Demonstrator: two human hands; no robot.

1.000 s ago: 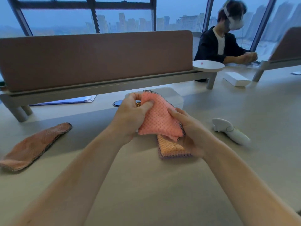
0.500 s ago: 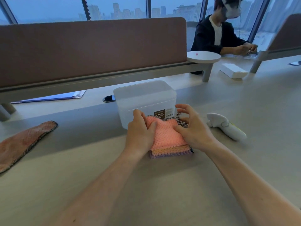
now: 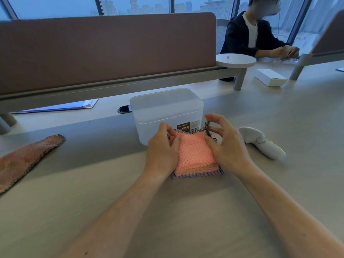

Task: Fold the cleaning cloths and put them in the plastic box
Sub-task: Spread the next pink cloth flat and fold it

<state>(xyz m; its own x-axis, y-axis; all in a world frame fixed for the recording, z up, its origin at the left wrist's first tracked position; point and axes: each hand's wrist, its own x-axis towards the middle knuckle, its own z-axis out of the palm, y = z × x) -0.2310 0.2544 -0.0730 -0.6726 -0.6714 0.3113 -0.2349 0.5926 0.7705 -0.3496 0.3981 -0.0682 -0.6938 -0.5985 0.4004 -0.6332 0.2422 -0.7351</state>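
Note:
A folded pink cleaning cloth (image 3: 193, 151) lies on top of a small stack, with an orange cloth (image 3: 199, 169) and a purple one under it, on the table just in front of the plastic box (image 3: 163, 108). The box is translucent white and its lid is on. My left hand (image 3: 162, 148) rests on the stack's left edge, fingers curled onto the pink cloth. My right hand (image 3: 227, 144) lies on the right edge and pinches the cloth's dark mesh corner. Another unfolded orange-brown cloth (image 3: 26, 161) lies flat at the far left.
A white hand controller (image 3: 262, 144) lies right of my right hand. A desk divider (image 3: 104, 51) runs behind the box, with blue papers (image 3: 61, 107) under it. A white carton (image 3: 270, 77) and another person (image 3: 255, 34) are at the back right.
I lowered the pink cloth from the air onto the stack in front of the box. Both hands came down with it and now sit at its edges.

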